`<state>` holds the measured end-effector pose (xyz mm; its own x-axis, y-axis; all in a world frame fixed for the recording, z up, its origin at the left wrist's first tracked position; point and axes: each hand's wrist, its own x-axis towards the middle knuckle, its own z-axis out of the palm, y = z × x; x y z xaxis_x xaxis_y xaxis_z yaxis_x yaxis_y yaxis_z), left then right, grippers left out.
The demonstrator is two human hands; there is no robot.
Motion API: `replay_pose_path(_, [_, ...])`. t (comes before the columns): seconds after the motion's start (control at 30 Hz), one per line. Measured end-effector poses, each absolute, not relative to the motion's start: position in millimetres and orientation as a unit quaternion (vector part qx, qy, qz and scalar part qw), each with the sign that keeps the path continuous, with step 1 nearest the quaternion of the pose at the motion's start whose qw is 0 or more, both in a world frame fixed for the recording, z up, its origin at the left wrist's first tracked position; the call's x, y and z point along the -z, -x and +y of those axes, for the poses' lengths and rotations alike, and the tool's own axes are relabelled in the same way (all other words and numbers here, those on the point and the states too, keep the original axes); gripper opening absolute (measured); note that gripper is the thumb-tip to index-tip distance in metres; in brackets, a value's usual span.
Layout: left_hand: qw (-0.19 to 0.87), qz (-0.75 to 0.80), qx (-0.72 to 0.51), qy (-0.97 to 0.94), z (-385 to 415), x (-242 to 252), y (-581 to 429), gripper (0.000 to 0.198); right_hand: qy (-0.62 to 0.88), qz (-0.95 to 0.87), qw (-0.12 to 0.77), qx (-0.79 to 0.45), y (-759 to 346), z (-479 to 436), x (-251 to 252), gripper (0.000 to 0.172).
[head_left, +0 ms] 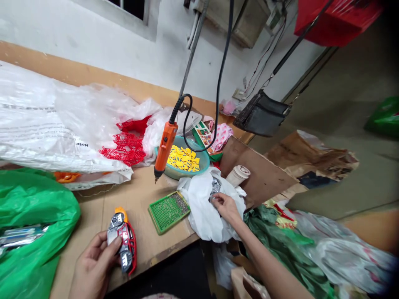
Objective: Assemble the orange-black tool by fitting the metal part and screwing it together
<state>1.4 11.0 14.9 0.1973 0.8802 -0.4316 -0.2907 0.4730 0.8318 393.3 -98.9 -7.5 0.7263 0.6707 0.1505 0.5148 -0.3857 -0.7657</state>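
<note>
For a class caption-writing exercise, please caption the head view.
Left hand holding a red-and-grey part, right hand at silver parts in a white bag, with an orange screwdriver hanging nearby.

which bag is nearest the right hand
The white bag beside the green tray; the right hand is at its silvery contents. The bright green bag lies left of the left hand.

Left grip (95, 259) holds a red-framed assembly (126, 241); right grip (227, 206) touches silvery pieces (215, 186).
</note>
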Motion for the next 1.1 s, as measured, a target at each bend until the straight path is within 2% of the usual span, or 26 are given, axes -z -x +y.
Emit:
replay_pose_path(0.2, [0.716, 0.468, -0.406, -0.322, 10.9, -10.0, 0.2, 0.059, 0.757, -0.278, 0.575, -0.138, -377.4, -101.5, -30.2, 0.031])
replay_pose_path(0.37, [0.713, 0.453, -0.426, -0.323, 10.9, 3.8, 0.4, 0.056, 0.682, -0.272, 0.631, -0.25, -322.3, -95.1, -58.4, 0.037])
replay_pose_path(0.5, [0.709, 0.435, -0.441, -0.338, 7.2, 7.8, -0.7, 0.047, 0.598, -0.284, 0.633, -0.401, -262.0, -76.1, -54.0, 0.039])
replay_pose_path(0.63, [0.702, 0.431, -0.447, -0.348, 3.9, 4.6, -2.2, 0.04, 0.565, -0.317, 0.608, -0.46, -211.3, -51.8, -36.7, 0.04])
replay_pose_path(0.93, [0.692, 0.426, -0.449, -0.372, 3.2, 1.2, -4.6, 0.037, 0.591, -0.364, 0.579, -0.428, -166.0, -27.2, -17.4, 0.041])
replay_pose_path(1.1, [0.701, 0.421, -0.44, -0.373, 1.3, -1.4, -8.5, 0.04, 0.601, -0.428, 0.557, -0.382, -158.7, -26.6, -9.3, 0.027])
